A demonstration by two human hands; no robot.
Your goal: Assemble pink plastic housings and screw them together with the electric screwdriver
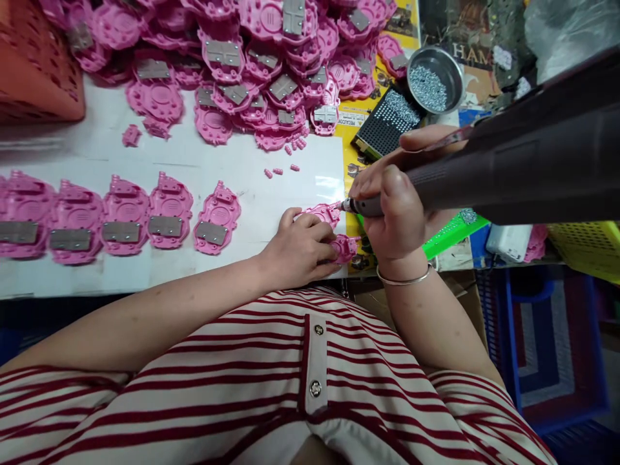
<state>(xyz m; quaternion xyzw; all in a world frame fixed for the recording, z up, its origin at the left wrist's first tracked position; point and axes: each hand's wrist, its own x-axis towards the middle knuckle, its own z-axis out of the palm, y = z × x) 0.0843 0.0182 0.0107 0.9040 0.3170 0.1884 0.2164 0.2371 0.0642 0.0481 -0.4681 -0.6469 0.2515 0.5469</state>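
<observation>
My left hand (300, 248) is flat on a pink plastic shell (325, 214), fingers curled over it, pinning it to the white tabletop (252, 174) at the near edge. Shell mostly hidden under the hand; only the lobed moulded rim and a tab show.

My right hand (392, 206) is wrapped tight round a dark electric screwdriver (484, 168), matte ribbed barrel, fat body running off up-right. Its metal tip (347, 205) sits on the shell's right edge. Thin metal bangle (404, 279) on that wrist.

Left of my hand: a row of five like shells (121, 216), face up, each with a dull grey rectangular metal plate (165, 225) on it. Same rounded, scalloped outline, small screw bosses.

Far side: loose heap of the same pink shells (252, 58), many with grey plates, plus a few small pink offcuts (281, 170) on the white sheet.

Right of the heap: round steel bowl (434, 79) of small bright screws, touching a black perforated tray (387, 119) with screws loaded in its holes. Bright green plastic piece (453, 232) under my right wrist. Orange mesh basket (36, 64) in the far left corner.
</observation>
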